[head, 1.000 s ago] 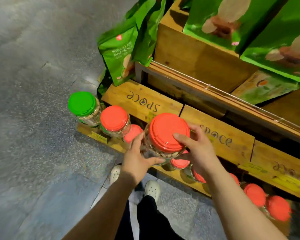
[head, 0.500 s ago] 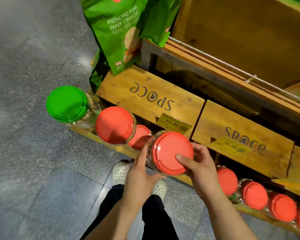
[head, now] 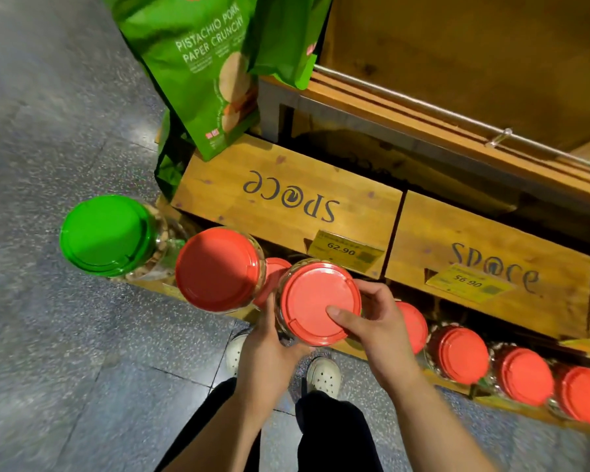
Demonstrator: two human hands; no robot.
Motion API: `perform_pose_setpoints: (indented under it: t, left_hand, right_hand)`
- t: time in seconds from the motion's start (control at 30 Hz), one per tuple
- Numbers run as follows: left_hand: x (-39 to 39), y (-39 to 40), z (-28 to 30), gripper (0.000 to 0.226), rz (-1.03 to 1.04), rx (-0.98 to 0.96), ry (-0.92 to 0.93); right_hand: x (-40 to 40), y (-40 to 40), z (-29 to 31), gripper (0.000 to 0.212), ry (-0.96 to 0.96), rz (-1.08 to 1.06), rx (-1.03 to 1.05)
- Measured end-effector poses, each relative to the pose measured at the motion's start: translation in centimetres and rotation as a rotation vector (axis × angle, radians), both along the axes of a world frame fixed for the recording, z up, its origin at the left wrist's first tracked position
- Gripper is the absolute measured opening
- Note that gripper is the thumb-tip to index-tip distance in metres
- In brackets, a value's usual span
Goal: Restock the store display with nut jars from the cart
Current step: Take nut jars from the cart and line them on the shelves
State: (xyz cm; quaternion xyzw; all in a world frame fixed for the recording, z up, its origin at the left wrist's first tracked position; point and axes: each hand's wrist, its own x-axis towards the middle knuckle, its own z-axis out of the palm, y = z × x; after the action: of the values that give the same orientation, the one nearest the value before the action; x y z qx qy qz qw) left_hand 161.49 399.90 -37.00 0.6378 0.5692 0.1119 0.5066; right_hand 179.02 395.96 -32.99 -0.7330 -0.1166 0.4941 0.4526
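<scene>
Two hands meet on one red-lidded nut jar (head: 315,303) in the head view, and we hold it just in front of the wooden display (head: 286,195), above the low shelf ledge (head: 511,408). Our left hand (head: 269,356) cups the jar's clear side from below, fingers curled round it; our right hand (head: 372,321) grips the lid edge, thumb laid flat across the red top and fingers curled over the far rim. Just left of the held jar stands a second red-lidded jar (head: 218,267), its lid close beside ours, with a lower red lid (head: 273,274) partly hidden between the two. Further left stands a green-lidded jar (head: 106,235), nuts visible through its wall. To the right, a row of red-lidded jars (head: 491,366) lies along the ledge. We read "space" on the crate fronts, and yellow price tags (head: 344,248) marked 62.90 and 56.90. Green snack bags (head: 205,66) printed "Pistachio Pork Paper Crunchy" hang over the crate's upper left corner. Below our arms we see dark trousers and white perforated shoes (head: 322,376) on the speckled grey floor (head: 65,369).
</scene>
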Motion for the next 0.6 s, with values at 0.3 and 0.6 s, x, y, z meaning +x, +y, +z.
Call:
perform_pose_setpoints:
  t: [0.3,0.6]
  left_hand:
    - [-0.3,1.2,0.7,0.122,-0.069,-0.115,0.014]
    - [-1.7,3.3,7.1,0.122,-0.378,-0.254,0.278]
  right_hand:
    - [-0.6,0.1,-0.3,0.065,-0.062,-0.046,-0.008]
    - [-1.5,-0.6,5.1,0.078,-0.139,-0.055,-0.070]
